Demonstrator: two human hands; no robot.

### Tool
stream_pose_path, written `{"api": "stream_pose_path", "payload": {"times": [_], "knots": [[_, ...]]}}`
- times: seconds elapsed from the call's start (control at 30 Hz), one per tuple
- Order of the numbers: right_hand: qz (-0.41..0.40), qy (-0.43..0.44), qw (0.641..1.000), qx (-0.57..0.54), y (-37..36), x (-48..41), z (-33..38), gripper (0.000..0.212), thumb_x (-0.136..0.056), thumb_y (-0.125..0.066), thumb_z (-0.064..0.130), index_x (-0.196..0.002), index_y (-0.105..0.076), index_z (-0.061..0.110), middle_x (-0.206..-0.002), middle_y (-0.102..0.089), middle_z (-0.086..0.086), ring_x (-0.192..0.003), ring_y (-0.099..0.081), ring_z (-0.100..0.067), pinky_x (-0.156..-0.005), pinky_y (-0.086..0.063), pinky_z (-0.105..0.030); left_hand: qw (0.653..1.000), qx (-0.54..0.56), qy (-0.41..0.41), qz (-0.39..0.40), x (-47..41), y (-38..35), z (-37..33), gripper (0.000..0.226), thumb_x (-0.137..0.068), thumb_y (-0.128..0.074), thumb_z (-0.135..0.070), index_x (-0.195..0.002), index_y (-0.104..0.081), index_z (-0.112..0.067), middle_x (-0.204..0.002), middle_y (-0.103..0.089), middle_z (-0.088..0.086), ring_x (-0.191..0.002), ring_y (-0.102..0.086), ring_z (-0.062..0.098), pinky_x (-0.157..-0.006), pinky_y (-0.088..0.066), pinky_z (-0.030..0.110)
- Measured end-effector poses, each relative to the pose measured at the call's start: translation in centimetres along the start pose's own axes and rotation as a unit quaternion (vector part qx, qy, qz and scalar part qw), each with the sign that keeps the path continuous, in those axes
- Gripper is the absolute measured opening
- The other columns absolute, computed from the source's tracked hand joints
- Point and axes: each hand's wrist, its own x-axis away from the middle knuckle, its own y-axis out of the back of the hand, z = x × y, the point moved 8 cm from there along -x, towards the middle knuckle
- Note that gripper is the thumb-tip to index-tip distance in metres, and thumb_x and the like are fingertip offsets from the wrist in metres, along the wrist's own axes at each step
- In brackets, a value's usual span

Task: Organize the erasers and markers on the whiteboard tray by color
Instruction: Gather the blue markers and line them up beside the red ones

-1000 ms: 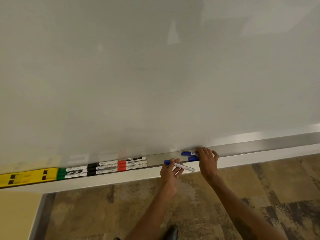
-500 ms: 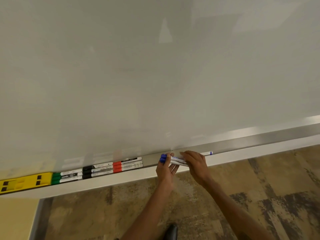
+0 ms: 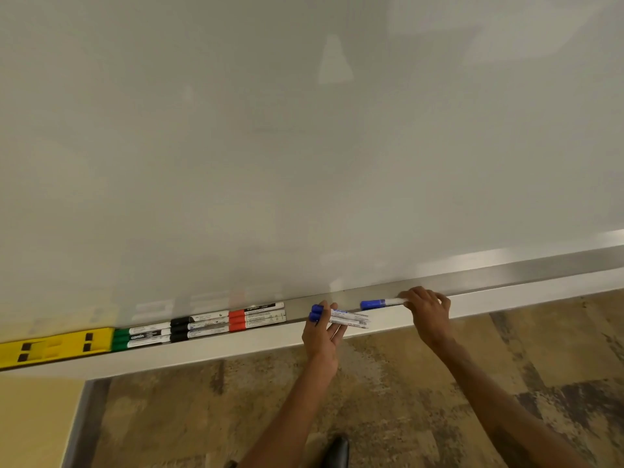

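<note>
A metal whiteboard tray point(image 3: 506, 275) runs along the bottom of the whiteboard. On its left lie yellow erasers point(image 3: 57, 346), then green markers point(image 3: 141, 336), black markers point(image 3: 199, 324) and red markers point(image 3: 256, 315), grouped side by side. My left hand point(image 3: 320, 336) holds two blue-capped markers point(image 3: 341, 317) at the tray's front edge, caps to the left. My right hand point(image 3: 427, 310) grips the white end of a third blue marker point(image 3: 378, 303) lying in the tray, just right of the left hand.
The whiteboard point(image 3: 304, 146) fills the upper view. Right of my hands the tray stretches on bare. Below is a patterned brown floor point(image 3: 388, 400), with a dark shoe point(image 3: 337, 450) near the bottom edge and a yellow wall point(image 3: 33, 423) at the lower left.
My right hand has moved right along the tray and taken hold of a third blue marker. The left hand keeps two blue markers together near the tray edge.
</note>
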Motion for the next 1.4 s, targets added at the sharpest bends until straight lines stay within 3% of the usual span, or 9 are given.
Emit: {"api": "stream_pose_path", "payload": {"times": [0.1,0.2,0.27,0.33,0.7,0.9,1.0,1.2,1.4], "knots": [[-0.048,0.037,0.994,-0.093,0.9,0.1,2.2,0.023,-0.089,-0.066,0.0,-0.109,-0.073,0.01,-0.106,-0.07,-0.008,-0.093,-0.066,-0.029,-0.084,-0.051,-0.046,1.0,0.003,0.004,0.006,0.0,0.4,-0.1,0.031,-0.09,-0.067,-0.017,-0.119,-0.062,-0.006,-0.114,-0.072,0.015,-0.107,-0.068,0.035,-0.068,-0.063,0.035],[-0.027,0.019,0.969,-0.244,0.4,0.4,4.4,0.021,-0.091,-0.064,0.003,-0.108,-0.071,0.013,-0.104,-0.067,-0.002,-0.085,-0.062,-0.018,-0.071,-0.052,-0.024,1.0,0.015,0.006,0.014,0.0,0.7,-0.4,0.036,-0.09,-0.068,-0.016,-0.122,-0.06,-0.004,-0.113,-0.073,0.016,-0.104,-0.07,0.034,-0.069,-0.064,0.036],[0.014,-0.025,0.942,-0.335,-0.8,0.6,5.6,0.016,-0.092,-0.065,0.009,-0.104,-0.07,0.019,-0.101,-0.07,0.003,-0.085,-0.063,-0.017,-0.073,-0.052,-0.023,0.999,0.022,0.006,0.026,0.1,0.7,-0.6,0.038,-0.09,-0.068,-0.015,-0.124,-0.059,-0.002,-0.112,-0.074,0.016,-0.1,-0.072,0.032,-0.07,-0.063,0.037],[0.049,-0.043,0.919,-0.39,-2.0,0.7,6.8,0.011,-0.093,-0.065,0.013,-0.101,-0.071,0.017,-0.1,-0.072,0.003,-0.089,-0.066,-0.02,-0.077,-0.056,-0.033,0.999,0.024,0.0,0.035,0.1,0.6,-1.0,0.04,-0.09,-0.069,-0.014,-0.126,-0.058,0.0,-0.111,-0.073,0.019,-0.097,-0.073,0.032,-0.07,-0.063,0.037],[0.15,-0.04,0.884,-0.441,-3.5,1.5,10.8,0.018,-0.094,-0.062,0.011,-0.109,-0.071,0.008,-0.108,-0.069,-0.009,-0.096,-0.068,-0.025,-0.078,-0.062,-0.039,1.0,-0.001,-0.025,-0.019,-0.3,3.1,-2.7,0.029,-0.086,-0.073,-0.018,-0.112,-0.063,-0.009,-0.103,-0.072,0.018,-0.084,-0.074,0.028,-0.06,-0.062,0.034],[0.159,-0.132,0.792,-0.575,-4.9,2.8,10.6,0.025,-0.095,-0.061,0.013,-0.119,-0.067,0.011,-0.111,-0.065,-0.02,-0.101,-0.069,-0.033,-0.081,-0.062,-0.045,0.998,0.05,-0.033,-0.022,-0.2,2.8,-3.2,0.031,-0.086,-0.073,-0.018,-0.115,-0.062,-0.014,-0.103,-0.073,0.014,-0.087,-0.074,0.026,-0.063,-0.063,0.032],[0.137,-0.173,0.758,-0.614,-6.0,3.0,10.5,0.02,-0.094,-0.063,0.009,-0.114,-0.068,0.008,-0.107,-0.069,-0.022,-0.093,-0.073,-0.03,-0.082,-0.062,-0.039,0.998,0.046,-0.037,-0.026,-0.3,2.8,-3.3,0.03,-0.087,-0.072,-0.018,-0.114,-0.061,-0.014,-0.103,-0.072,0.014,-0.087,-0.074,0.025,-0.063,-0.063,0.032],[0.091,-0.156,0.809,-0.56,-6.1,1.6,10.2,0.018,-0.096,-0.058,0.005,-0.112,-0.066,0.002,-0.108,-0.065,-0.021,-0.097,-0.071,-0.031,-0.085,-0.062,-0.04,0.999,-0.036,-0.033,-0.018,-0.9,3.4,-3.0,0.02,-0.086,-0.074,-0.017,-0.104,-0.068,-0.01,-0.102,-0.073,0.013,-0.095,-0.072,0.024,-0.082,-0.061,0.034],[0.067,-0.116,0.865,-0.484,-6.0,-0.3,11.2,0.019,-0.097,-0.052,-0.004,-0.11,-0.064,-0.002,-0.11,-0.058,-0.03,-0.092,-0.066,-0.034,-0.067,-0.061,-0.02,0.989,-0.094,-0.067,-0.096,-0.8,7.1,-3.0,0.013,-0.085,-0.074,-0.012,-0.097,-0.072,-0.006,-0.094,-0.075,0.016,-0.091,-0.073,0.029,-0.085,-0.061,0.04]]}}
